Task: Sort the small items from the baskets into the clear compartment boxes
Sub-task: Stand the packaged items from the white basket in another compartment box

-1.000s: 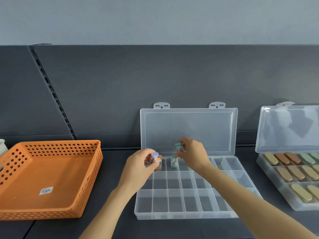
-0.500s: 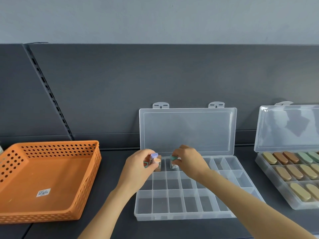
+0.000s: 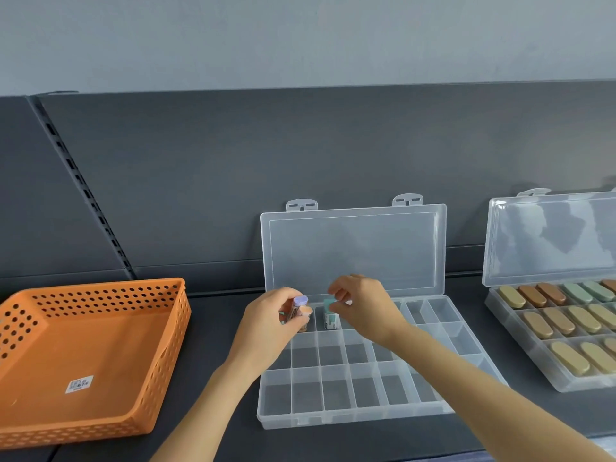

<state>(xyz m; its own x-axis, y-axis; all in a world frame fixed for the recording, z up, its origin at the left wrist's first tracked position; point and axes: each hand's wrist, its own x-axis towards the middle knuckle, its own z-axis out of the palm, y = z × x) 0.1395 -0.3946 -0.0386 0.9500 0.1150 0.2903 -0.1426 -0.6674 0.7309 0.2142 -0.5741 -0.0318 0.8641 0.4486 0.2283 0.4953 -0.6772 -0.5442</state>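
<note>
Gripping a lilac-capped vial (image 3: 297, 306), the left hand (image 3: 266, 325) sits beside the right hand (image 3: 363, 305) pinching a teal-capped vial (image 3: 330, 318).

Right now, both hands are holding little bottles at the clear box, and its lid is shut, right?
Not quite: the head view shows the lid standing open at the back, not shut. The rest is right: the left hand grips a purple-capped bottle and the right hand pinches a teal-capped bottle at the clear box.
</note>
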